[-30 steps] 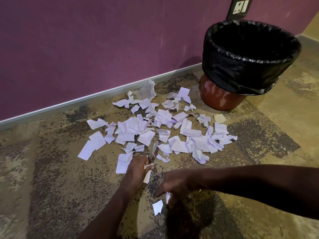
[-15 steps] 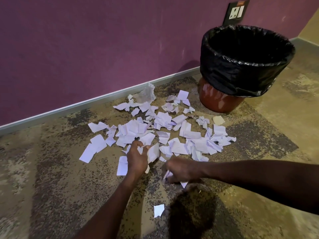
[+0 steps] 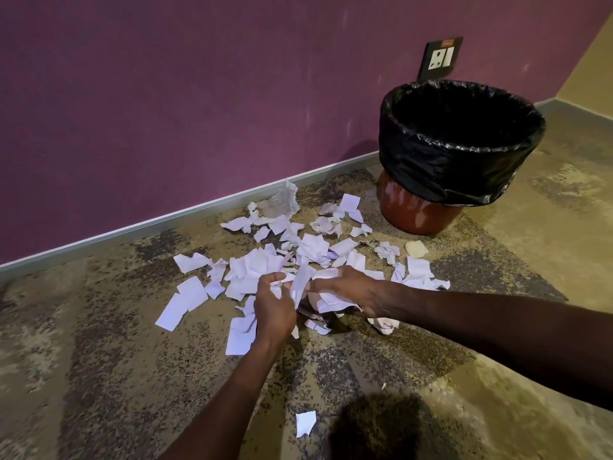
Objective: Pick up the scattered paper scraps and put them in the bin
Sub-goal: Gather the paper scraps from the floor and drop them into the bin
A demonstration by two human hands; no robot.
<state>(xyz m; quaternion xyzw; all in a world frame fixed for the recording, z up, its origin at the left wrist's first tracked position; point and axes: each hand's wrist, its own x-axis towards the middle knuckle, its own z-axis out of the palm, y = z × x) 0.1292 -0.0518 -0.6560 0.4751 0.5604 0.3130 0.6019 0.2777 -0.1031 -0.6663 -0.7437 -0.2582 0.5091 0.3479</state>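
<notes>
Speckled carpet [image 3: 132, 376] by a purple wall [image 3: 166, 111], both hands, left hand [image 3: 273, 308] and right hand [image 3: 348, 287], clutching paper scraps [image 3: 310, 244], black-lined bin [image 3: 457, 151] near

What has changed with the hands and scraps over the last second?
Both hands moved forward into the pile: the left hand and right hand now grip gathered paper scraps. The lone scrap near the camera, the bin and the far scraps stayed put.

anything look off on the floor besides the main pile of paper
One scrap lies alone on the carpet, apart from the pile, nearer than both hands. A crumpled clear plastic piece sits by the wall among the paper.
</notes>
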